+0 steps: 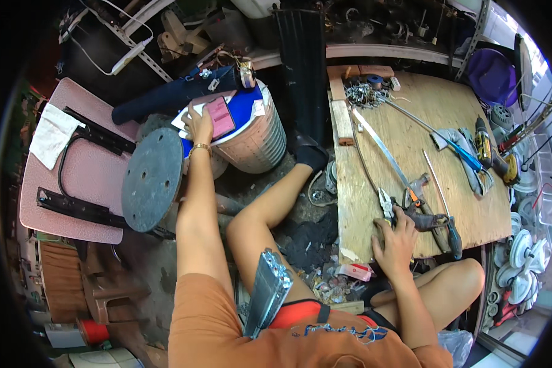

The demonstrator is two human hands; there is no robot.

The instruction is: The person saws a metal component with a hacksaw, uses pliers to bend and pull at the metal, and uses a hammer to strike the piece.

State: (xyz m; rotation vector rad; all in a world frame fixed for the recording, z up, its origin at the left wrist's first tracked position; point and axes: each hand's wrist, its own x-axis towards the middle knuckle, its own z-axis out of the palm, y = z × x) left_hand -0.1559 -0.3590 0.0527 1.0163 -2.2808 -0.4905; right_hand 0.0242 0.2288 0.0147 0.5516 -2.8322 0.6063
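My left hand [199, 127] reaches out to a ribbed bucket [254, 144] with a blue and white cover. Its fingers lie spread over a white flat thing [179, 119], beside a pink flat rectangular thing [219, 115]; both lie on the bucket. My right hand [397, 242] is over the near edge of a wooden board [466, 122], fingers apart and touching a pair of pliers [386, 203] whose handles are partly hidden. Right of that hand lie a hammer [418, 184] and a screwdriver [454, 239]. A long grey metal piece [270, 288] leans against my lap.
A round grey disc with holes [153, 181] and a pink chair [86, 190] stand left. The board also carries a metal strip [380, 144], a pile of small metal parts [368, 94], a cloth [469, 162] and a power drill [483, 142]. Scraps litter the floor.
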